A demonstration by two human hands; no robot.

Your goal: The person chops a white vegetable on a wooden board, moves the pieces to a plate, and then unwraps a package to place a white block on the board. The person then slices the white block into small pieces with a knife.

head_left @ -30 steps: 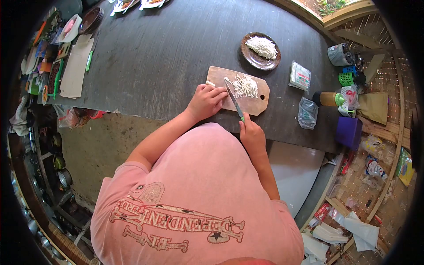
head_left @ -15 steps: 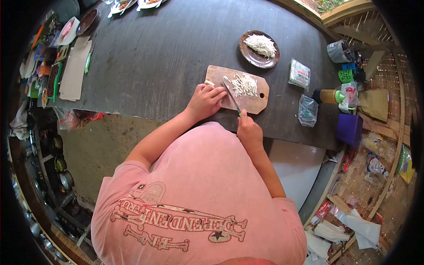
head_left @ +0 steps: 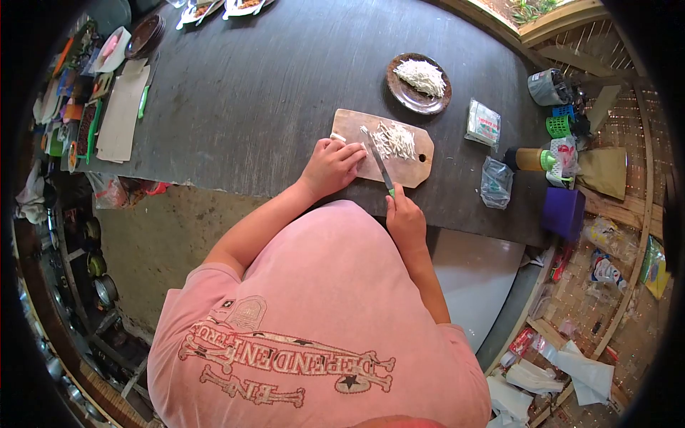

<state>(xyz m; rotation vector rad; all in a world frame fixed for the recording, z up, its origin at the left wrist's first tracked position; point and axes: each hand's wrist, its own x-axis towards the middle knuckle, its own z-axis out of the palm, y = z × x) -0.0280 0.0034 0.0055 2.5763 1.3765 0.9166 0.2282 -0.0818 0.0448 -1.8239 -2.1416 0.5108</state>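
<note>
On the wooden cutting board (head_left: 419,168) lies a loose pile of thin white food strips (head_left: 394,140). My left hand (head_left: 333,168) is closed at the board's left side, its fingers curled over a white piece of food (head_left: 338,136) whose end shows past the knuckles. In my right hand (head_left: 406,220) is a knife (head_left: 381,168) with a green handle; its blade slants up and left across the board, between my left fingertips and the strips. Behind the board, a brown plate (head_left: 412,103) bears a heap of similar white strips (head_left: 421,77).
To the right are a plastic-wrapped white packet (head_left: 484,123), a clear plastic bag (head_left: 496,182), a jar with a green lid (head_left: 529,158) and a purple box (head_left: 564,212). Flat cardboard (head_left: 118,118) and stacked brown plates (head_left: 145,36) are at the left of the dark table (head_left: 235,93).
The knife and my right hand have shifted slightly right and toward me, so the blade sits a little farther from my left fingers. My left hand stays almost in place.
</note>
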